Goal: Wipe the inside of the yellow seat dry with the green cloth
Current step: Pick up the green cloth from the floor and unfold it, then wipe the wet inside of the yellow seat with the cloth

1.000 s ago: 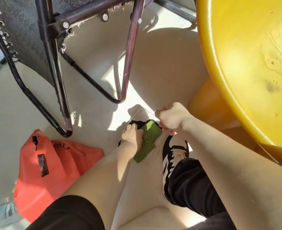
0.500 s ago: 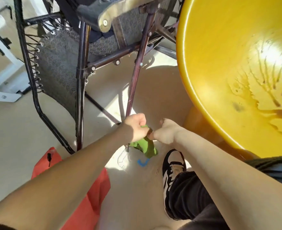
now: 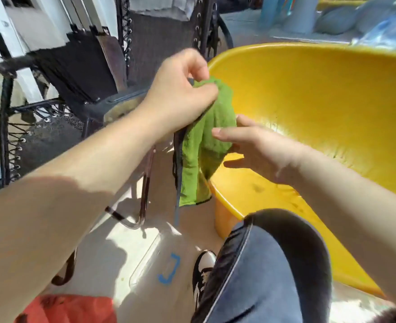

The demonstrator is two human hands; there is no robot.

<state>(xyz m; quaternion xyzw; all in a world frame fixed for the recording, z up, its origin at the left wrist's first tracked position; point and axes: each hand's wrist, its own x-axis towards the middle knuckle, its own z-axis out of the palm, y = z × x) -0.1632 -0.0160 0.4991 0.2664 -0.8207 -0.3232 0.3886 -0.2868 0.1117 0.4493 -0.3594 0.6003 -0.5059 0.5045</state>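
Note:
The green cloth (image 3: 204, 145) hangs in the air over the near left rim of the yellow seat (image 3: 320, 108), a big glossy bowl-shaped shell on the right. My left hand (image 3: 180, 89) pinches the cloth's top edge from above. My right hand (image 3: 255, 150) grips the cloth's middle fold from the right, thumb on top. The cloth's lower end dangles free outside the rim. Wet streaks show on the seat's inner wall.
A dark folding lounge chair (image 3: 80, 89) with metal legs stands to the left. A clear lid (image 3: 145, 259) with blue tape lies on the floor below. A red bag (image 3: 66, 308) sits at bottom left. My knee (image 3: 274, 264) and shoe (image 3: 201, 271) are close in front.
Both hands lifted the green cloth from near the floor up to the yellow seat's rim, and the view tilted upward. The cloth now hangs unfolded between the hands.

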